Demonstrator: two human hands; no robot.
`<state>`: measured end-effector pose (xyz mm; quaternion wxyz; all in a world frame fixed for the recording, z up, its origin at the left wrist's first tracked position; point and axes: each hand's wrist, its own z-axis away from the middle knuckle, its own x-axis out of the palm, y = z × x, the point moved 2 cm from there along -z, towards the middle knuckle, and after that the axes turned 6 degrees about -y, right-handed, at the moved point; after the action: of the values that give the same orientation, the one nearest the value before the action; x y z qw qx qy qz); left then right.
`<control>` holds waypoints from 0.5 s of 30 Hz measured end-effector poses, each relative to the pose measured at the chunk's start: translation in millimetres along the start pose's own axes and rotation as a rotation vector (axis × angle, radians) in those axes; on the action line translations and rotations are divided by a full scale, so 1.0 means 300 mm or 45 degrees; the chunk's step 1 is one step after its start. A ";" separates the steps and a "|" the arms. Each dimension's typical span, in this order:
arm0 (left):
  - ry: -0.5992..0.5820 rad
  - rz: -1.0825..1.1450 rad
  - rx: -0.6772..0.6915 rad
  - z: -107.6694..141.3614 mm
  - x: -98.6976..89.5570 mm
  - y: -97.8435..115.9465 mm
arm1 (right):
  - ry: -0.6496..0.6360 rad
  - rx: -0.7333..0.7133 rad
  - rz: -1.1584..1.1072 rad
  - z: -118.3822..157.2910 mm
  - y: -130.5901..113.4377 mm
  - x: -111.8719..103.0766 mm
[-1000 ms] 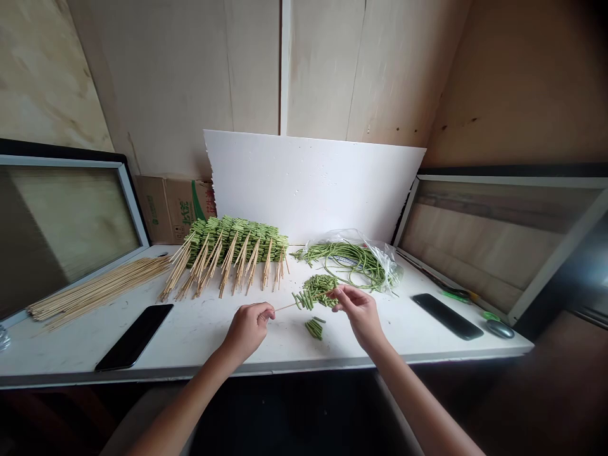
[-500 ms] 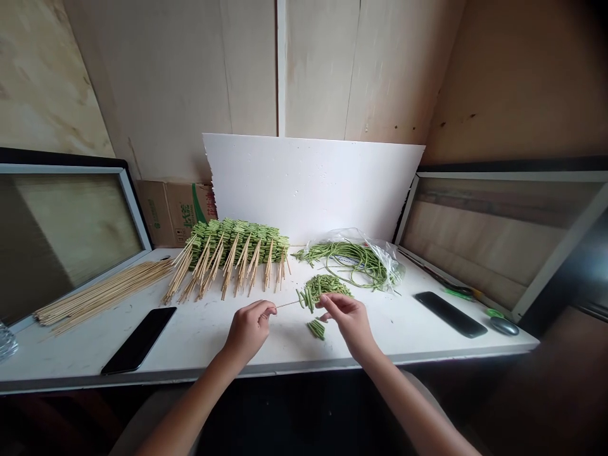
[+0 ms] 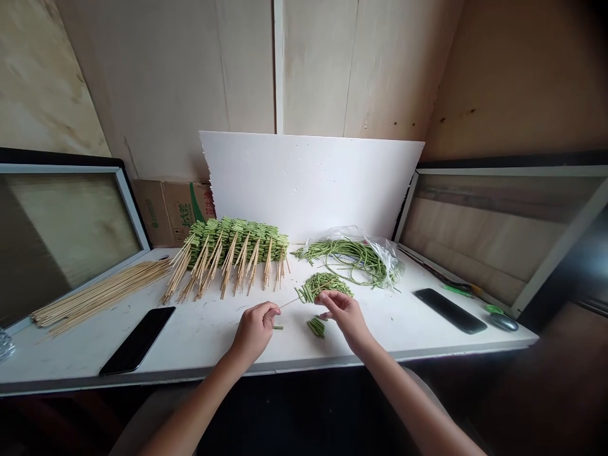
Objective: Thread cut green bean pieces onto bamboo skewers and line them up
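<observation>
My left hand (image 3: 255,329) is closed round the bare end of a thin bamboo skewer (image 3: 291,303) that points right. Short green bean pieces (image 3: 304,294) are threaded crosswise near its far end. There my right hand (image 3: 342,311) pinches with thumb and forefinger at a bean piece, mostly hidden by the fingers. Behind it lies a pile of cut bean pieces (image 3: 327,283). A small bundle of cut beans (image 3: 316,327) rests on the table below the skewer. One loose bean piece (image 3: 278,327) lies beside my left hand.
Finished bean skewers (image 3: 237,235) are stacked at the back left, beside loose bamboo skewers (image 3: 102,294). Whole long beans (image 3: 356,256) lie in a plastic bag behind. A phone (image 3: 139,341) lies left; another dark phone (image 3: 450,310) and a mouse (image 3: 503,322) lie right.
My left hand has shifted slightly right, nearer my right hand. A loose bean piece now shows on the table beside my left hand. The right hand keeps its pinch at the skewer's far end.
</observation>
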<state>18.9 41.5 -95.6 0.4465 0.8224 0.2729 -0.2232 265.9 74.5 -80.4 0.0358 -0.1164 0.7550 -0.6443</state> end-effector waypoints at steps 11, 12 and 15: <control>-0.026 0.043 -0.023 0.007 0.013 -0.019 | 0.080 0.097 -0.266 -0.020 0.029 -0.050; -0.022 0.038 -0.017 0.007 0.012 -0.017 | 0.079 0.097 -0.276 -0.019 0.026 -0.048; -0.009 0.022 0.000 0.007 0.009 -0.013 | 0.073 0.088 -0.287 -0.016 0.018 -0.046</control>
<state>18.1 42.3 -100.6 0.4495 0.8238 0.2643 -0.2223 277.6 83.1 -86.1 -0.0547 -0.1807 0.7152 -0.6729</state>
